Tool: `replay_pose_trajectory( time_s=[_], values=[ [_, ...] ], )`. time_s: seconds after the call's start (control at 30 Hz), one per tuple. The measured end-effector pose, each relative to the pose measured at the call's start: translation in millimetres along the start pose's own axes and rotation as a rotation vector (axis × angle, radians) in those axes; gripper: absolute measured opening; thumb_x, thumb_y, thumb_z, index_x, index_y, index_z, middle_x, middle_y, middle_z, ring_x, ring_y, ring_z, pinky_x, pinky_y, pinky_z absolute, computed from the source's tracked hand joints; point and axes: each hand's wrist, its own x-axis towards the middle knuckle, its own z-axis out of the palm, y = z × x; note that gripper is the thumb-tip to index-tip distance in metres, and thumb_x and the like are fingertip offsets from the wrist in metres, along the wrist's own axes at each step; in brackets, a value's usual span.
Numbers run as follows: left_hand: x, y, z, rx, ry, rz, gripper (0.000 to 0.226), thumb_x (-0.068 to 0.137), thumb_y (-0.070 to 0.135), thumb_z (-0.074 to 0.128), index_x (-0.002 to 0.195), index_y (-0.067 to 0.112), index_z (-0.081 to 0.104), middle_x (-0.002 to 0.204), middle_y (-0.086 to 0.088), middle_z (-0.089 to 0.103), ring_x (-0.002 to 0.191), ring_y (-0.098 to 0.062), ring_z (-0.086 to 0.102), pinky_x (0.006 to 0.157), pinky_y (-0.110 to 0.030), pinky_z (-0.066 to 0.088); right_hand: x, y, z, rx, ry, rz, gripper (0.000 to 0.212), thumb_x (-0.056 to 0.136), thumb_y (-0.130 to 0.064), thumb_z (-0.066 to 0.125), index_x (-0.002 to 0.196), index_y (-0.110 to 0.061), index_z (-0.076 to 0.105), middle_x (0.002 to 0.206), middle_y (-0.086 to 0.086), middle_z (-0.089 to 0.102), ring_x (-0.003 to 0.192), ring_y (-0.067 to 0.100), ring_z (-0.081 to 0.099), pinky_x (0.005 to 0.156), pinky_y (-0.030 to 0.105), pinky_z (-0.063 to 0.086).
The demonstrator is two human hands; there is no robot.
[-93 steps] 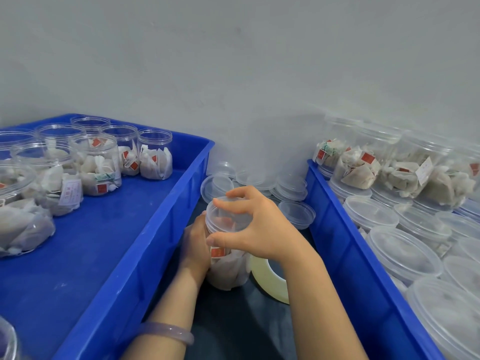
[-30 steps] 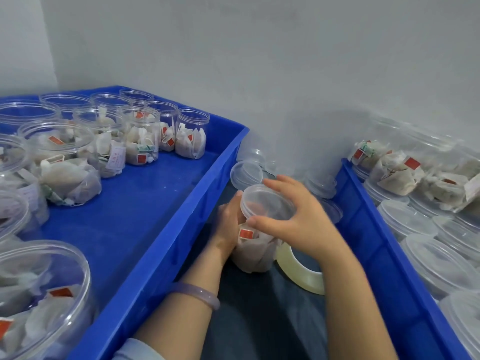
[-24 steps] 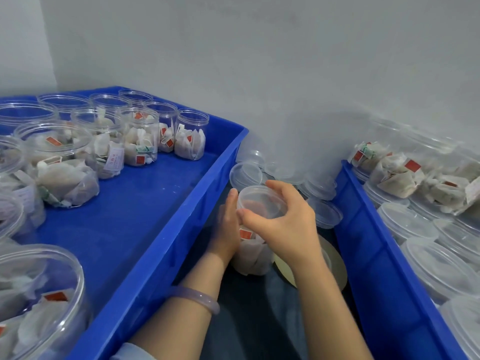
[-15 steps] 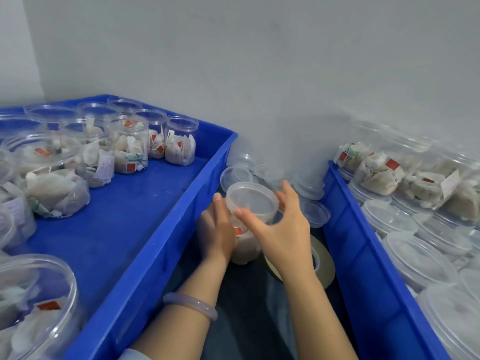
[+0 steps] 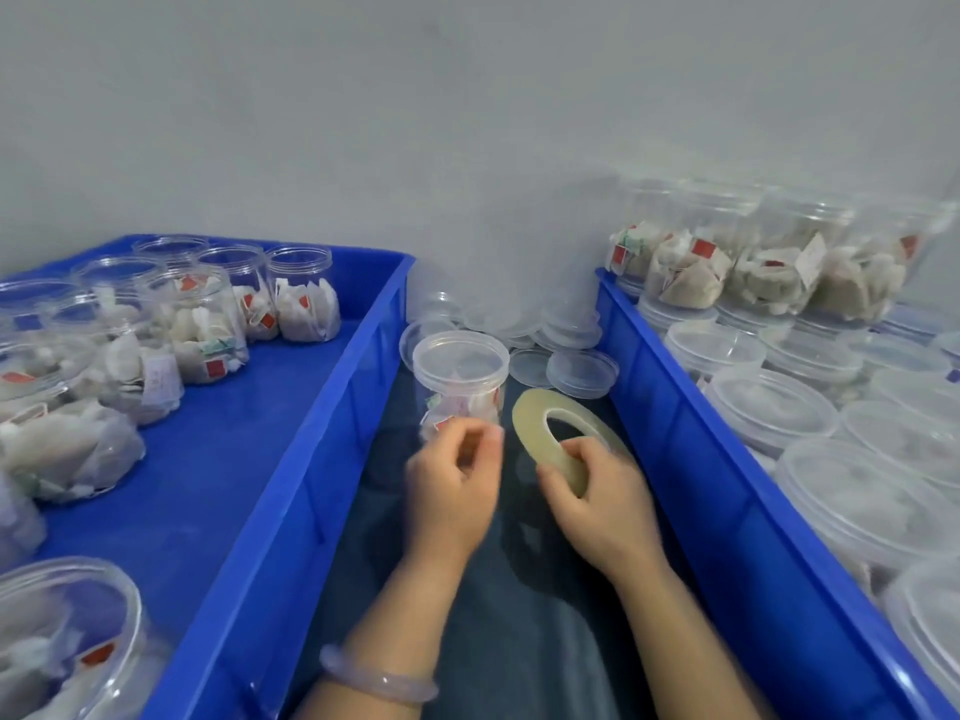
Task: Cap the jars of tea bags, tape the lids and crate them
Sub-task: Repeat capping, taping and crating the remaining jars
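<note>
bracelet (image 5: 376, 680): nearest to me, a pale band on the left wrist, well away from the work.
dark surface (image 5: 519, 641): the narrow lane i work in, walled by a crate on each side.
left hand (image 5: 452, 491): fingers curled in, tips bunched just in front of the jar's lower wall. blur hides whether they pinch a tape end, so i cannot tell.
right hand (image 5: 602, 506): thumb and fingers pinch the near rim of the tape roll (image 5: 527, 420), held tilted just right of the jar.
jar (image 5: 462, 392): upright on the dark surface between the crates, tea bags inside, lid (image 5: 460, 356) seated on top. i see no tape on the seam.
step in hand: i judge this jar capped and its taping about to begin.
next move: free the tape end, lay it on the lid's seam and wind it round. one hand must steady or turn the jar while the other feeds the roll.
left crate (image 5: 332, 423): its wall stands just beside the jar. open jars (image 5: 304, 298) wait at its far end, and a wide stretch of blue floor shows.
right crate (image 5: 670, 423): its wall runs near the right hand. it is packed with capped jars (image 5: 769, 413), and i see little free floor.
loose lids (image 5: 582, 371): heaped beyond the jar, closing the lane's far end.
room: free mainly upward and toward me. a sideways sweep of the roll risks striking a crate wall.
</note>
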Motion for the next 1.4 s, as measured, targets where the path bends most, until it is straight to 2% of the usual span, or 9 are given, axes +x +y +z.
replay_pose_trajectory(
  time_s=[0.1, 0.2, 0.37, 0.53, 0.67, 0.87, 1.13, 1.27, 1.4],
  values=[
    [-8.6, 4.1, 5.5, -0.064, -0.332, 0.034, 0.056, 0.083, 0.027, 0.054, 0.137, 0.023, 0.042, 0.139, 0.001, 0.05, 0.127, -0.003, 0.045, 0.105, -0.028, 0.039, -7.8, -3.3, -3.1, 0.088, 0.04, -0.051, 0.031, 0.075, -0.045, 0.048, 0.092, -0.023, 0.061, 0.083, -0.01, 0.064, 0.082, 0.015, 0.058, 0.069, 0.03, 0.039],
    [-7.7, 6.2, 4.2, -0.021, -0.394, 0.101, 0.063, 0.088, 0.025, 0.056, 0.14, 0.033, 0.023, 0.153, 0.011, 0.027, 0.14, 0.003, 0.02, 0.116, -0.033, 0.025, -11.4, -4.4, -2.4, 0.192, 0.046, -0.058, 0.038, 0.078, -0.044, 0.041, 0.1, -0.022, 0.063, 0.084, -0.007, 0.065, 0.085, 0.019, 0.06, 0.073, 0.038, 0.046],
    [-9.2, 4.7, 4.6, -0.022, -0.204, 0.225, 0.054, 0.082, 0.004, 0.068, 0.131, 0.015, 0.048, 0.134, 0.012, 0.048, 0.127, 0.012, 0.037, 0.104, -0.01, 0.032, -11.1, -5.1, 5.6, 0.213, 0.066, -0.06, 0.044, 0.08, -0.044, 0.039, 0.108, -0.019, 0.061, 0.096, -0.004, 0.064, 0.093, 0.02, 0.058, 0.081, 0.038, 0.045],
    [-10.6, 7.7, 7.4, 0.061, -0.047, 0.372, 0.033, 0.076, -0.003, 0.071, 0.108, 0.004, 0.069, 0.118, 0.003, 0.062, 0.112, -0.003, 0.057, 0.095, -0.012, 0.043, -11.6, -7.2, 12.2, 0.255, 0.067, -0.039, 0.048, 0.081, -0.044, 0.039, 0.116, -0.017, 0.057, 0.108, -0.005, 0.06, 0.106, 0.017, 0.052, 0.094, 0.041, 0.041],
    [-7.4, 6.7, 3.9, 0.02, -0.13, 0.237, 0.045, 0.08, 0.003, 0.07, 0.123, 0.012, 0.061, 0.111, 0.006, 0.061, 0.099, -0.009, 0.061, 0.088, -0.018, 0.048, -12.0, -5.6, 13.5, 0.231, 0.057, -0.028, 0.049, 0.081, -0.047, 0.038, 0.117, -0.02, 0.058, 0.108, -0.008, 0.06, 0.109, 0.016, 0.05, 0.094, 0.039, 0.042],
    [-6.9, 7.2, -0.6, -0.003, -0.068, 0.247, 0.024, 0.075, 0.007, 0.074, 0.095, 0.021, 0.073, 0.09, 0.016, 0.066, 0.085, 0.002, 0.063, 0.076, -0.009, 0.047, -12.5, -5.1, 15.1, 0.196, 0.071, -0.038, 0.039, 0.087, -0.042, 0.045, 0.116, -0.019, 0.058, 0.105, -0.008, 0.062, 0.106, 0.018, 0.052, 0.093, 0.042, 0.042],
    [-4.2, 6.8, -2.8, -0.151, -0.107, -0.041, 0.023, 0.077, 0.006, 0.074, 0.078, 0.029, 0.071, 0.075, 0.012, 0.071, 0.074, -0.004, 0.067, 0.07, -0.014, 0.05, -13.9, -2.6, 17.0, 0.145, 0.06, -0.027, 0.031, 0.088, -0.033, 0.053, 0.116, -0.022, 0.059, 0.101, -0.01, 0.061, 0.108, 0.015, 0.048, 0.093, 0.036, 0.04],
    [-3.7, 8.5, -1.3, -0.252, -0.141, -0.132, 0.022, 0.081, 0.003, 0.069, 0.095, 0.02, 0.071, 0.08, 0.006, 0.073, 0.074, -0.012, 0.069, 0.068, -0.016, 0.053, -14.3, -5.2, 16.0, 0.16, 0.074, -0.019, 0.034, 0.085, -0.041, 0.048, 0.111, -0.024, 0.061, 0.096, -0.012, 0.061, 0.103, 0.015, 0.049, 0.089, 0.034, 0.041],
    [-3.9, 9.5, -2.8, -0.272, -0.106, -0.135, 0.026, 0.08, -0.001, 0.069, 0.083, 0.025, 0.073, 0.079, 0.001, 0.073, 0.07, -0.006, 0.069, 0.063, -0.009, 0.049, -14.3, -4.5, 17.1, 0.157, 0.058, -0.016, 0.027, 0.088, -0.033, 0.052, 0.112, -0.025, 0.06, 0.094, -0.014, 0.059, 0.103, 0.013, 0.047, 0.09, 0.033, 0.039]
  ],
)
